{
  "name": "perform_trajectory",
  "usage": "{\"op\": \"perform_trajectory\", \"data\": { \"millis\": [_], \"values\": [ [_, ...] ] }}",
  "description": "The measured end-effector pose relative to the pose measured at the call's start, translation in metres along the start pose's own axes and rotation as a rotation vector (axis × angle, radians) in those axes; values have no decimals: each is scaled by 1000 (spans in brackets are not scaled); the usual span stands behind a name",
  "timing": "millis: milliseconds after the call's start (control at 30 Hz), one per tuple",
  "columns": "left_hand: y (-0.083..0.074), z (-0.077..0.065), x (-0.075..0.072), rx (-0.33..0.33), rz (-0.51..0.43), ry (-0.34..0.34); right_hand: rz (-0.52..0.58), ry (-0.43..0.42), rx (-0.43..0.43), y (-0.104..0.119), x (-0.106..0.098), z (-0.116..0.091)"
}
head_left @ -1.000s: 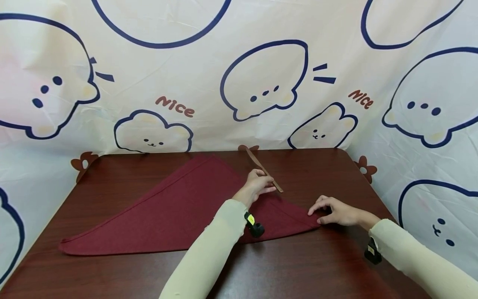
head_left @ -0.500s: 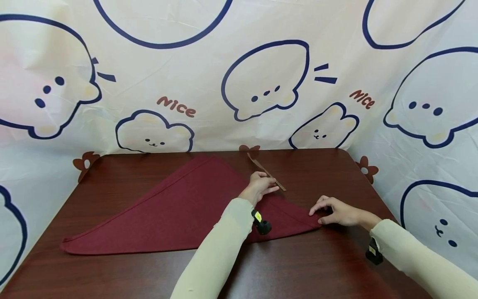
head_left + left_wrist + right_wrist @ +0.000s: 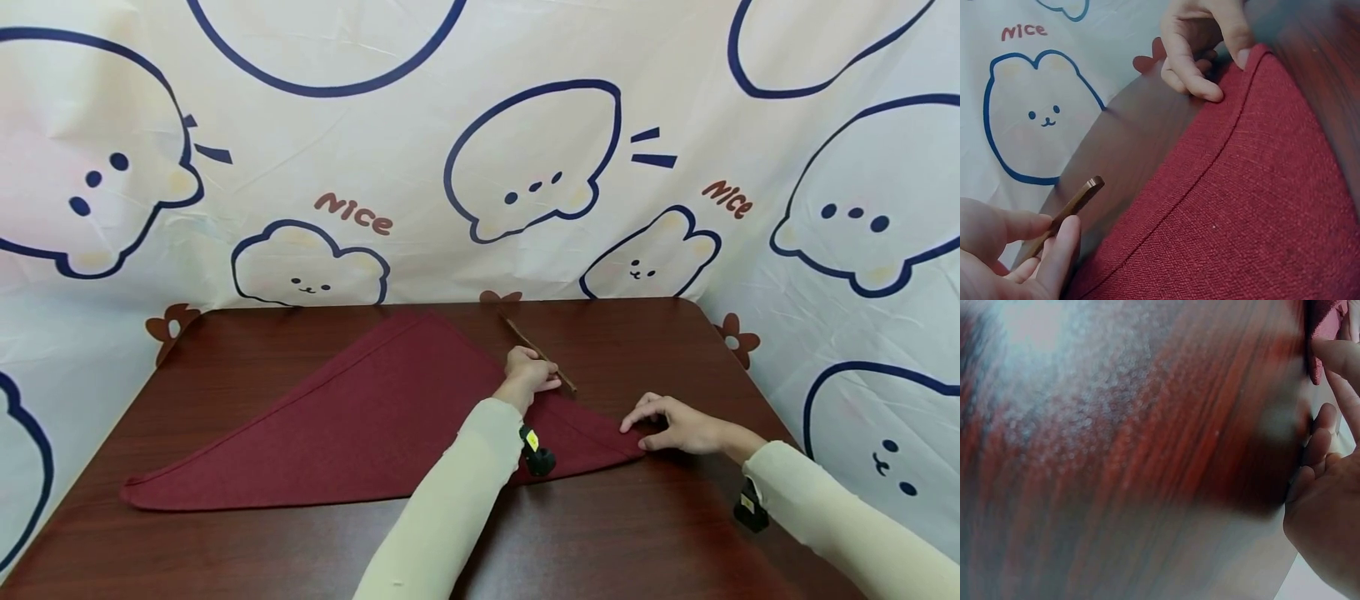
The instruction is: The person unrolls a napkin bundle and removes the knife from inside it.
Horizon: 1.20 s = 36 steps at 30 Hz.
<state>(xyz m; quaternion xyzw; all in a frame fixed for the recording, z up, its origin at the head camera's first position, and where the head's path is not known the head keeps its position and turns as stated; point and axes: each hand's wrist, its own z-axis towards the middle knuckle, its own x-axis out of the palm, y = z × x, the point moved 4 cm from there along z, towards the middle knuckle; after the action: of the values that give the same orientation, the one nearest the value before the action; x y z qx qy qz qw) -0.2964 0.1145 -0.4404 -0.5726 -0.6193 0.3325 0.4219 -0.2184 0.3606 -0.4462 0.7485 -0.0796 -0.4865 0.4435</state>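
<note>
My left hand [image 3: 528, 373] pinches a slim wooden butter knife [image 3: 517, 329] between thumb and fingers, over the upper right edge of a dark red cloth [image 3: 322, 442]. In the left wrist view the squared end of the knife [image 3: 1088, 190] sticks out past the fingertips, beside the hemmed cloth edge. The cloth lies folded in a wide triangle, its peak toward the back. At its right corner my right hand [image 3: 678, 425] holds the tip between thumb and forefinger. Only a scrap of the cloth [image 3: 1325, 325] shows in the right wrist view.
Everything rests on a dark brown wooden table [image 3: 637, 533] with rounded back corners. A pale curtain [image 3: 420, 167] with cartoon bears hangs behind it and along both sides. Black wrist cameras [image 3: 538, 458] sit on both sleeves.
My left hand has shifted right and slightly toward me with the butter knife, whose flat side has turned more edge-on. The right hand and the cloth have stayed put.
</note>
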Motion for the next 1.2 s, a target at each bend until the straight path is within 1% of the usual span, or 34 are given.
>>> {"op": "perform_trajectory", "data": {
  "millis": [300,433,567,700,867,967,1067,1200],
  "values": [
    [2,8,4,-14,77,-84,2,-5,0,2,-1,-1],
    [2,8,5,-19,100,-87,-6,-6,-5,3,-1,-1],
    [4,9,4,-21,98,-80,-6,-6,-3,3,-1,-2],
    [4,6,3,-9,96,-63,-9,-6,3,3,-1,-3],
    [5,2,1,31,107,-37,-5,-3,4,4,-1,-2],
    [6,1,0,63,97,-5,-8,-4,0,3,-1,-2],
    [7,0,-3,91,76,43,-10,-10,-5,2,-1,-1],
    [9,0,-6,95,53,108,-4,-3,-8,1,1,-2]
  ]
}}
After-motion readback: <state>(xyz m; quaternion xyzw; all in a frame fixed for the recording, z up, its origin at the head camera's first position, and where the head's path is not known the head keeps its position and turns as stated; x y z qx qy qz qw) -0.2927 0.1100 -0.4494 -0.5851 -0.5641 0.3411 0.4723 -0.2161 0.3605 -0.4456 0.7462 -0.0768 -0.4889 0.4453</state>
